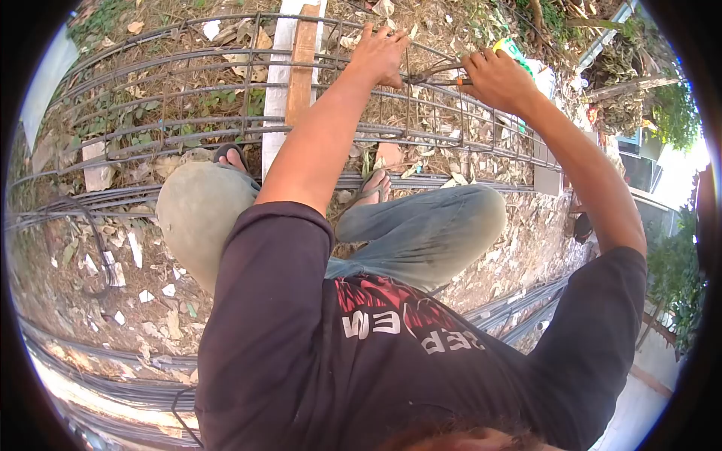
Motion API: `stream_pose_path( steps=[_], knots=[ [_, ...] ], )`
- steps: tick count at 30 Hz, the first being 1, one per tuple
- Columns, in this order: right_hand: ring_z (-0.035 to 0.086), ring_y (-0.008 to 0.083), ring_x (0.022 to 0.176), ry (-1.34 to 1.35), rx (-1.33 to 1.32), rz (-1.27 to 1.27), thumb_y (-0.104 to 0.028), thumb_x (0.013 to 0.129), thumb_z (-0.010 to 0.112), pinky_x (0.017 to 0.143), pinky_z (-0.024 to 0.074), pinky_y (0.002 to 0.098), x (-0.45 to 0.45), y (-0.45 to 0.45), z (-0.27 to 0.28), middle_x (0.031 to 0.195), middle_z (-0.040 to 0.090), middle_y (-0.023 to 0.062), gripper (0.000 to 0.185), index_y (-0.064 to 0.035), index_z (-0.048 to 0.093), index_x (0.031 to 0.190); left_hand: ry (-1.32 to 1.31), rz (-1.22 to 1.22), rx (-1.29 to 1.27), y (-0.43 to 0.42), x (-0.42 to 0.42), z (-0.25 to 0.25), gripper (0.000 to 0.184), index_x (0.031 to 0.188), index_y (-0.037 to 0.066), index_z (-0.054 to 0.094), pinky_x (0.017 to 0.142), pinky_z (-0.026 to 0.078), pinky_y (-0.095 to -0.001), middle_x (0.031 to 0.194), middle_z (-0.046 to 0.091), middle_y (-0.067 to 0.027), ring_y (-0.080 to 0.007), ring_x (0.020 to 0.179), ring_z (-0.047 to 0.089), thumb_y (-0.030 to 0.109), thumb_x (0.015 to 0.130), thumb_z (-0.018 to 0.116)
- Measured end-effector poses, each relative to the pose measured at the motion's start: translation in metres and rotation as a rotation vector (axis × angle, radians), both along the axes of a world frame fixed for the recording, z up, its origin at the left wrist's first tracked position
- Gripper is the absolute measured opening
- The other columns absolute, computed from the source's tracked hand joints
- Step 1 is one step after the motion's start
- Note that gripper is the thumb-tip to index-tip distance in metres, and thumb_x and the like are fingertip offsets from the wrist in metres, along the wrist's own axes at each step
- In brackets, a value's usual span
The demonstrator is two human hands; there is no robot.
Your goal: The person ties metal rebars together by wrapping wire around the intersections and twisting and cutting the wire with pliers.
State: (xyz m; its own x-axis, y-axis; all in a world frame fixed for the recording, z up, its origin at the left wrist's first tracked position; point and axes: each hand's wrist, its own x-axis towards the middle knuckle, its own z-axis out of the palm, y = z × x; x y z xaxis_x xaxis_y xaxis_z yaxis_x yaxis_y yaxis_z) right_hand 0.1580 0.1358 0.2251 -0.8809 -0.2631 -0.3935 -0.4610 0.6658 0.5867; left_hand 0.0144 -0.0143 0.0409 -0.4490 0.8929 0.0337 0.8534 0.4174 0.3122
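A long cage of steel rebar, with bars joined by thin square stirrups, runs across the ground ahead of me. My left hand lies over its far bars, fingers bent around the steel and thumb apart on the near side. Just to the right, my right hand is closed around pincers. One orange-tipped handle pokes out from under the fingers. The pincers' head points left to a crossing of bar and stirrup near my left hand. Any tie wire there is too small to make out.
A white board and a brown wood strip lie crosswise at the cage. Loose steel bars run along its near side by my sandaled feet. More bars lie behind me. Dry leaves and rubble cover the ground.
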Motion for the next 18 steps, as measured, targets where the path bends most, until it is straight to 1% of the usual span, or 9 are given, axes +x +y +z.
stream_pose_path(
  steps=[3, 5, 7, 9, 10, 13, 14, 17, 18],
  knots=[
    [0.07, 0.0351, 0.093, -0.218, -0.052, -0.404, -0.049, 0.101, 0.059, 0.079, 0.0561, 0.0476, -0.017, -0.01, 0.009, 0.09, 0.069, 0.0174, 0.05, 0.0, 0.071, 0.104, 0.007, 0.004, -0.002, 0.003, 0.0, -0.003, 0.114, 0.162, 0.017, 0.033, 0.128, 0.017, -0.0562, 0.168, 0.034, -0.0036, -0.0278, 0.155, 0.029, 0.046, 0.066, 0.088],
    [0.071, 0.0383, 0.088, -0.217, -0.167, -0.339, -0.053, 0.1, 0.057, 0.077, 0.0566, 0.0501, -0.031, 0.007, 0.006, 0.085, 0.069, 0.0194, 0.055, 0.0001, 0.071, 0.096, 0.009, 0.002, -0.017, 0.001, 0.0, 0.002, 0.114, 0.162, 0.018, 0.033, 0.129, 0.016, -0.0558, 0.168, 0.033, -0.0032, -0.0279, 0.155, 0.029, 0.047, 0.067, 0.087],
    [0.071, 0.0391, 0.087, -0.218, -0.195, -0.316, -0.055, 0.099, 0.059, 0.077, 0.0571, 0.0505, -0.044, 0.006, 0.008, 0.082, 0.069, 0.0196, 0.056, -0.0002, 0.071, 0.092, 0.008, 0.006, -0.034, 0.0, 0.003, 0.004, 0.112, 0.163, 0.019, 0.032, 0.129, 0.016, -0.0554, 0.169, 0.033, -0.0025, -0.0278, 0.155, 0.028, 0.047, 0.069, 0.087],
    [0.071, 0.0376, 0.088, -0.221, -0.138, -0.358, -0.052, 0.097, 0.063, 0.077, 0.0576, 0.0488, -0.05, -0.002, 0.013, 0.082, 0.069, 0.0179, 0.053, -0.0007, 0.071, 0.091, 0.015, 0.008, -0.045, -0.002, 0.0, 0.004, 0.111, 0.163, 0.02, 0.031, 0.129, 0.015, -0.055, 0.169, 0.032, -0.0018, -0.0276, 0.156, 0.027, 0.046, 0.07, 0.086],
    [0.072, 0.0323, 0.092, -0.312, 0.013, -0.384, -0.043, 0.091, 0.073, 0.079, 0.0589, 0.0449, -0.054, -0.021, 0.025, 0.09, 0.07, 0.0141, 0.041, -0.003, 0.071, 0.099, 0.016, 0.005, -0.042, -0.001, 0.0, 0.003, 0.111, 0.163, 0.02, 0.03, 0.129, 0.015, -0.0548, 0.169, 0.031, -0.0015, -0.0275, 0.156, 0.027, 0.047, 0.071, 0.086],
    [0.072, 0.0298, 0.097, -0.159, -0.047, -0.259, -0.027, 0.091, 0.074, 0.081, 0.0594, 0.0425, -0.029, 0.018, -0.004, 0.1, 0.07, 0.0112, 0.026, -0.0047, 0.07, 0.104, 0.011, 0.0, -0.043, 0.001, 0.001, 0.003, 0.111, 0.164, 0.021, 0.029, 0.13, 0.014, -0.0548, 0.17, 0.03, -0.0011, -0.0275, 0.157, 0.026, 0.047, 0.073, 0.086],
    [0.07, 0.0303, 0.101, -0.122, -0.01, -0.219, -0.015, 0.093, 0.067, 0.083, 0.0596, 0.043, -0.021, 0.025, -0.009, 0.108, 0.069, 0.0106, 0.02, -0.0048, 0.068, 0.11, 0.009, -0.002, -0.041, 0.001, 0.0, 0.003, 0.111, 0.164, 0.021, 0.029, 0.13, 0.013, -0.0551, 0.17, 0.03, -0.0012, -0.0275, 0.157, 0.025, 0.047, 0.073, 0.086],
    [0.068, 0.0295, 0.107, -0.014, -0.025, -0.262, -0.005, 0.091, 0.061, 0.087, 0.0595, 0.043, -0.002, 0.024, -0.017, 0.11, 0.068, 0.0108, 0.024, -0.0039, 0.065, 0.114, -0.009, 0.0, -0.036, 0.0, 0.001, 0.002, 0.111, 0.164, 0.02, 0.029, 0.129, 0.013, -0.0561, 0.17, 0.029, -0.0014, -0.0276, 0.157, 0.025, 0.048, 0.073, 0.086],
    [0.068, 0.0289, 0.109, -0.011, -0.03, -0.289, -0.005, 0.091, 0.061, 0.09, 0.0588, 0.0423, 0.001, 0.023, -0.018, 0.111, 0.068, 0.0106, 0.028, -0.0031, 0.062, 0.119, -0.018, 0.002, -0.032, 0.001, 0.0, 0.002, 0.111, 0.163, 0.019, 0.03, 0.129, 0.013, -0.0566, 0.17, 0.029, -0.0015, -0.0276, 0.157, 0.026, 0.048, 0.072, 0.086]
  ],
)
